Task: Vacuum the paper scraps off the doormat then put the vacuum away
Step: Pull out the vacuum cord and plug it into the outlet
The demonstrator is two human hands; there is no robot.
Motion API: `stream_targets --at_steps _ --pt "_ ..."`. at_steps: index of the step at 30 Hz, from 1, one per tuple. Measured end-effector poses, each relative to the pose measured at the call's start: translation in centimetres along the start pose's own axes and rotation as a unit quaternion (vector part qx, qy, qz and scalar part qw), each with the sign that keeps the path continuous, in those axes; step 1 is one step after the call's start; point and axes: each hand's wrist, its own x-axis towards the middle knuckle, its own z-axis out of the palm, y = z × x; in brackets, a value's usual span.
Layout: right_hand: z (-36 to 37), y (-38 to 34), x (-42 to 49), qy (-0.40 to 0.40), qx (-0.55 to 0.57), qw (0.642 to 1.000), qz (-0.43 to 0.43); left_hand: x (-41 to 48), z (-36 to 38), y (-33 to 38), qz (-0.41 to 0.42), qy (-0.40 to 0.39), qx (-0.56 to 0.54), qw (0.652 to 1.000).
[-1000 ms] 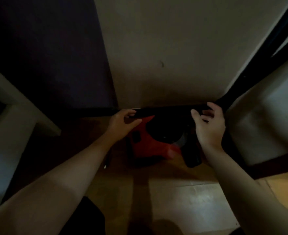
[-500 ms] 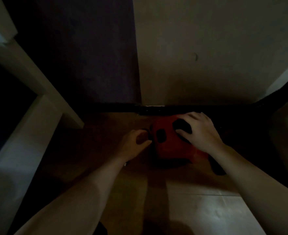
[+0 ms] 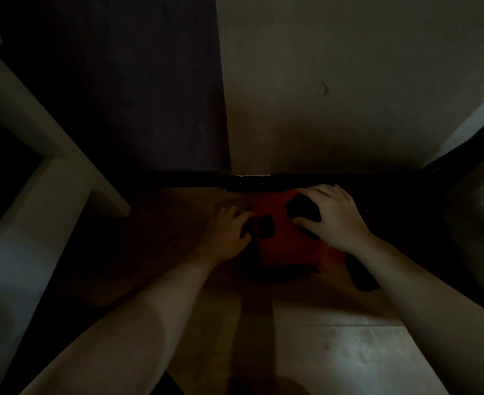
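Observation:
A red vacuum (image 3: 285,246) with black parts sits on the wooden floor against the dark baseboard, in dim light. My right hand (image 3: 332,220) lies over its top, fingers arched around a black piece there. My left hand (image 3: 229,232) is at the vacuum's left side, its curled fingers and thumb around the dark edge. A black part of the vacuum (image 3: 362,277) sticks out toward me under my right forearm. No doormat or paper scraps are in sight.
A pale wall (image 3: 335,95) rises straight behind the vacuum, with a dark panel (image 3: 149,95) to its left. A white frame or shelf (image 3: 35,172) stands on the left. A dark object (image 3: 477,223) stands at the right. Bare floor (image 3: 335,352) lies in front of me.
Both hands have come down from the baseboard level onto the vacuum. The right hand now covers its top and the left is at its side. The view has shifted left.

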Motion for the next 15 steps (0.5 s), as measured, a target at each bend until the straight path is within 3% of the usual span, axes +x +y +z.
stream_targets --at_steps 2,8,11,15 --pt "0.1 0.0 0.2 0.001 0.001 1.0 0.006 0.3 -0.4 -0.4 0.03 -0.009 0.054 0.998" --pt "0.5 0.0 0.3 0.005 -0.008 1.0 0.014 0.8 -0.6 -1.9 0.099 -0.097 0.061 0.988" --pt "0.5 -0.2 0.4 0.01 -0.002 1.0 0.017 0.9 -0.3 -2.1 0.07 -0.141 0.05 0.986" --pt "0.2 -0.4 0.3 0.011 0.017 1.0 0.024 0.7 0.5 -2.1 0.066 -0.134 -0.028 0.988"
